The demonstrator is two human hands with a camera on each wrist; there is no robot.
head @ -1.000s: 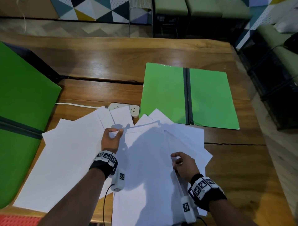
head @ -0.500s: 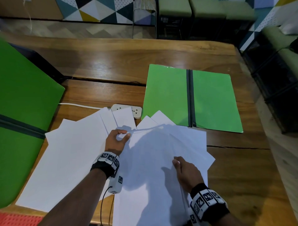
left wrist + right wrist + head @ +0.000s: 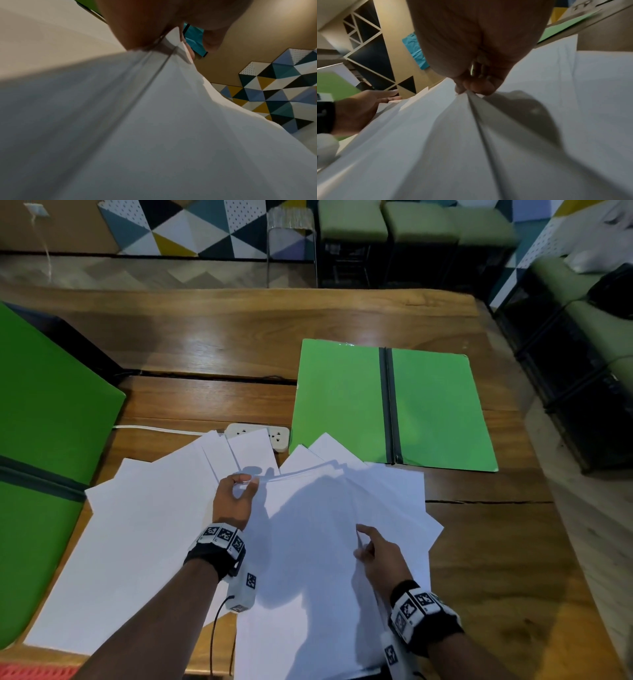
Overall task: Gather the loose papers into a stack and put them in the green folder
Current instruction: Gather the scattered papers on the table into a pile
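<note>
Several white papers [image 3: 308,542] lie fanned over the near half of the wooden table. My left hand [image 3: 239,487] pinches the far left corner of the top sheets [image 3: 171,44], lifting their edge slightly. My right hand [image 3: 368,549] pinches the right edge of those sheets [image 3: 471,94] between thumb and fingers. More loose papers [image 3: 137,535] spread flat to the left under my left forearm. The green folder [image 3: 394,409] with a black elastic band lies flat beyond the papers, to the right; paper corners overlap its near left edge.
A second green folder [image 3: 44,440] with a dark band stands at the left edge of the table. A white power strip [image 3: 279,434] with its cord lies just beyond the papers. The table edge [image 3: 548,508] runs down the right. Green seats stand behind the table.
My right hand has slid a little right and toward me along the sheet edge, and its thumb and fingers now pinch it. My left hand keeps its hold on the far corner.
</note>
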